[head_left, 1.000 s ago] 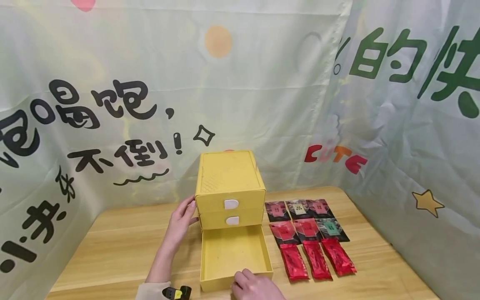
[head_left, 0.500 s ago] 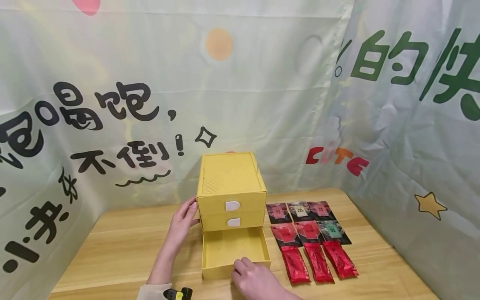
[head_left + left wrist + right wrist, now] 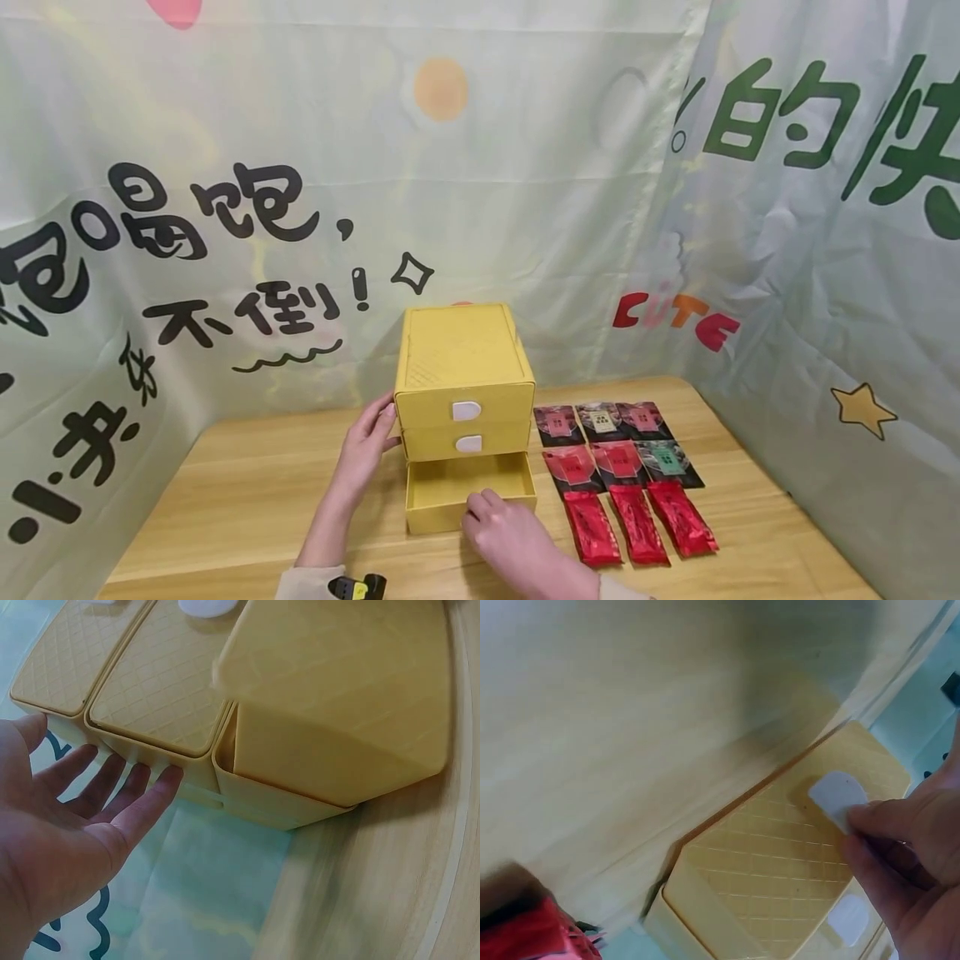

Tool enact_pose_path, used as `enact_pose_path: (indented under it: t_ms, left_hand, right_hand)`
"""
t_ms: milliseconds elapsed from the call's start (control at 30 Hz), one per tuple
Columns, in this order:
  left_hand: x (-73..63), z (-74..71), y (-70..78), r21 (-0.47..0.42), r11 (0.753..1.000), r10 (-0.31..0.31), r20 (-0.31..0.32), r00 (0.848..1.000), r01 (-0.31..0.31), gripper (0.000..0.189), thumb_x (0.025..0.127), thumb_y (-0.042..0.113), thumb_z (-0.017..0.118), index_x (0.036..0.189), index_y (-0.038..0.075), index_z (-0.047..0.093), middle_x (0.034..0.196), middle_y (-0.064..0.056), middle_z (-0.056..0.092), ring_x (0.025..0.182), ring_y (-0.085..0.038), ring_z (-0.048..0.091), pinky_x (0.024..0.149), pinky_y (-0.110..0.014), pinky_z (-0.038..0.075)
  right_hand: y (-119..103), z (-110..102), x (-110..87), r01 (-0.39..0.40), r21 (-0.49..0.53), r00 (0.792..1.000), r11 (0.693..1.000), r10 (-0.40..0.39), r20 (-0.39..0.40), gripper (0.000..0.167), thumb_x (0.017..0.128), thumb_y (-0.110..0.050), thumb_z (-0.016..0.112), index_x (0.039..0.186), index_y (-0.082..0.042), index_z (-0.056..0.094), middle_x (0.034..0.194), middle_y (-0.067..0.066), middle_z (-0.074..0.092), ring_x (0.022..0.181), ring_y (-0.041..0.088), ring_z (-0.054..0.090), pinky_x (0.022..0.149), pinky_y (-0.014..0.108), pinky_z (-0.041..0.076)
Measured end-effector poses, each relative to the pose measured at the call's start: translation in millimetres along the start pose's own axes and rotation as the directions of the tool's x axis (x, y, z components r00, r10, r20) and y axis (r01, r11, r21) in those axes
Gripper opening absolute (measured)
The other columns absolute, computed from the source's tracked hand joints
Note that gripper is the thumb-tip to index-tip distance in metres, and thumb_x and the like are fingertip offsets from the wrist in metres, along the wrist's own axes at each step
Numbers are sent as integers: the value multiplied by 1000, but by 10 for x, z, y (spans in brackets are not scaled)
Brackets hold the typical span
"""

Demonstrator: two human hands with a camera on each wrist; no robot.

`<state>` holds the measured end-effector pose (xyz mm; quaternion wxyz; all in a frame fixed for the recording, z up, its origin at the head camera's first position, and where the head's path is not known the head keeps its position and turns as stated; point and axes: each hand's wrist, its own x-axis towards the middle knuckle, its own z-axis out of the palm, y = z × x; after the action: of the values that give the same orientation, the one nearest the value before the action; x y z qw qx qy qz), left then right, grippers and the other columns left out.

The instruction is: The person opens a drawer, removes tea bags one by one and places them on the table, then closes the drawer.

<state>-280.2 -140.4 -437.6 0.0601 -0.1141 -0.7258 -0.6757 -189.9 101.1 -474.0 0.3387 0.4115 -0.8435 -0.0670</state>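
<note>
A yellow drawer cabinet (image 3: 465, 346) stands at the middle of the table, its two upper drawers closed. The bottom drawer (image 3: 435, 518) sticks partly out, and the part of its inside that shows holds nothing. My right hand (image 3: 506, 533) is at that drawer's front; in the right wrist view its thumb and finger pinch the white drawer handle (image 3: 838, 796). On the cabinet's left side, my left hand (image 3: 365, 446) rests with its fingertips on the wall. The left wrist view shows those fingers (image 3: 150, 799) spread and fairly straight along the drawer edges.
Right of the cabinet lie several flat dark square packets (image 3: 618, 462) in two rows. Three shiny red packets (image 3: 637, 525) lie in front of them. A printed cloth (image 3: 510, 208) hangs behind and beside the wooden table (image 3: 247, 475).
The bottom drawer has slid back into the cabinet by a good part of its length, the right hand moving forward with it. The left hand has stayed at the cabinet's side.
</note>
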Motion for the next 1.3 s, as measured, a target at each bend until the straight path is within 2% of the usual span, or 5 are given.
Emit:
enact_pose_path:
  t_ms: [333, 633, 1033, 1167, 1300]
  left_hand:
    - [30, 14, -16, -4, 1000, -6, 4, 1000, 6, 52, 112, 35, 50, 155, 6, 48, 158, -19, 46, 142, -36, 46, 102, -48, 56]
    - [42, 39, -13, -10, 1000, 5, 6, 1000, -5, 51, 112, 31, 50, 154, 2, 47, 157, -22, 46, 140, -37, 47, 103, -53, 55]
    - [7, 29, -10, -1, 1000, 0, -11, 1000, 0, 51, 112, 31, 50, 154, 2, 47, 156, -22, 47, 135, -38, 52, 100, -48, 57]
    - [-2, 15, -23, 3, 1000, 3, -17, 1000, -3, 51, 112, 31, 50, 154, 2, 48, 156, -22, 47, 135, -37, 52, 100, -46, 58]
    - [6, -12, -6, 19, 1000, 0, -24, 1000, 1, 51, 112, 32, 50, 154, 3, 48, 156, -21, 48, 134, -37, 54, 102, -46, 57]
  right_hand:
    - [151, 163, 118, -84, -10, 996, 996, 84, 40, 22, 73, 5, 80, 86, -13, 78, 85, -1, 64, 75, 10, 60, 51, 16, 53]
    - [268, 284, 197, -87, -13, 995, 996, 88, 39, 23, 73, 6, 81, 85, -13, 78, 86, 0, 66, 75, 11, 61, 51, 16, 54]
    - [335, 420, 258, -86, -59, 996, 995, 87, 14, 23, 72, 5, 81, 82, -15, 77, 86, 0, 70, 74, 11, 63, 52, 19, 56]
    - [335, 430, 271, -110, -36, 994, 993, 111, 21, 23, 73, 5, 82, 83, -15, 78, 87, 0, 71, 73, 10, 63, 52, 18, 55]
    - [368, 387, 293, -143, 45, 990, 989, 143, -5, 17, 77, -2, 85, 86, -15, 78, 92, 0, 72, 77, 11, 65, 56, 19, 56]
